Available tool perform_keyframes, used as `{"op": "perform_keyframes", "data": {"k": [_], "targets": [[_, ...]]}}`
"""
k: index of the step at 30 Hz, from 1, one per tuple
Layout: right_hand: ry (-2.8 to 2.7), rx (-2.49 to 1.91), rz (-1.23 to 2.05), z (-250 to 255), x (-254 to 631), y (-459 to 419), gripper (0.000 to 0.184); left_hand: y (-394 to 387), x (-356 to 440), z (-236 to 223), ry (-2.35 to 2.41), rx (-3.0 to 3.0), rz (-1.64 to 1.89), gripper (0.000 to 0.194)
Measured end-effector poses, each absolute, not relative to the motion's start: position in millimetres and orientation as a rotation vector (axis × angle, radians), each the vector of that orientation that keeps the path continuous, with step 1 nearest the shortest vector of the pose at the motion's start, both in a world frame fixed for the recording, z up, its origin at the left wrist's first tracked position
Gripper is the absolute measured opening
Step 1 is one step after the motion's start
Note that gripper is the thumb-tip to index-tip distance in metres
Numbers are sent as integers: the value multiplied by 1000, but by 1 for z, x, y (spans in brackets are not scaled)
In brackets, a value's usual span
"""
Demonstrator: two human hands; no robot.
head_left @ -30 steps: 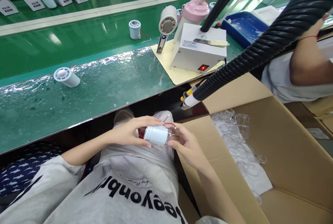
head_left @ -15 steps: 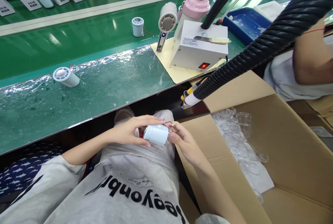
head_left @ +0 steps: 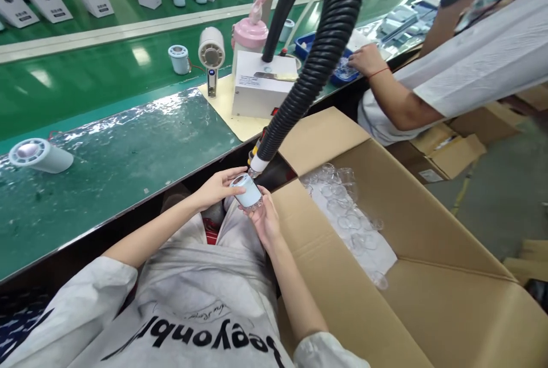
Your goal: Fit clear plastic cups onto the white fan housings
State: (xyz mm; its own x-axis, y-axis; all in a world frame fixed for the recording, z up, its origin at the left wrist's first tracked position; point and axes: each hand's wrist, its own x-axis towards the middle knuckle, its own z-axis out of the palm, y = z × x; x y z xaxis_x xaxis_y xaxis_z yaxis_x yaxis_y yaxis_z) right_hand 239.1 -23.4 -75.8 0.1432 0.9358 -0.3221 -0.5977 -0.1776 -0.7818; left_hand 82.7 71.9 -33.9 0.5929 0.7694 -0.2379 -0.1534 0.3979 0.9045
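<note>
Above my lap, a light-blue cylindrical fan housing (head_left: 245, 192) is tilted, with its round opening facing up and a clear plastic piece at its lower end. My left hand (head_left: 219, 186) is closed on its upper side, thumb across the front and fingers behind. From below and the right, my right hand (head_left: 266, 218) grips the clear end, and its fingertips are partly hidden. Just behind the housing hangs the metal-tipped white nozzle (head_left: 258, 165) of a black corrugated hose (head_left: 314, 83). Whether nozzle and housing touch, I cannot tell.
Clear plastic rings (head_left: 349, 221) lie in an open cardboard box (head_left: 432, 282) at right. The green bench (head_left: 141, 151) holds a housing (head_left: 40, 155), a handheld fan (head_left: 211, 54), a white machine (head_left: 261, 91) and a pink-lidded bottle (head_left: 250, 31). A co-worker's hand (head_left: 369, 61) reaches into a blue tray (head_left: 305, 43).
The housing has turned from lying sideways to tilted with its opening up, and is now beside the nozzle. Both hands have shifted their grip on it. The view has swung right.
</note>
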Motion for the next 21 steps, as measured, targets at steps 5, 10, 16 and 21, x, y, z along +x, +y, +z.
{"op": "perform_keyframes", "data": {"k": [5,10,16,21], "targets": [[-493,-999,1442,-76,241,-14,60,79,81,-30,736,1034,654,89],[-625,-992,1459,-79,237,-1,52,78,64,-25,781,1051,674,89],[-887,-1071,1299,-67,237,-7,41,71,47,-19,823,1045,496,76],[-1138,-1266,1012,-44,262,-63,38,53,62,-18,740,1071,210,57]]}}
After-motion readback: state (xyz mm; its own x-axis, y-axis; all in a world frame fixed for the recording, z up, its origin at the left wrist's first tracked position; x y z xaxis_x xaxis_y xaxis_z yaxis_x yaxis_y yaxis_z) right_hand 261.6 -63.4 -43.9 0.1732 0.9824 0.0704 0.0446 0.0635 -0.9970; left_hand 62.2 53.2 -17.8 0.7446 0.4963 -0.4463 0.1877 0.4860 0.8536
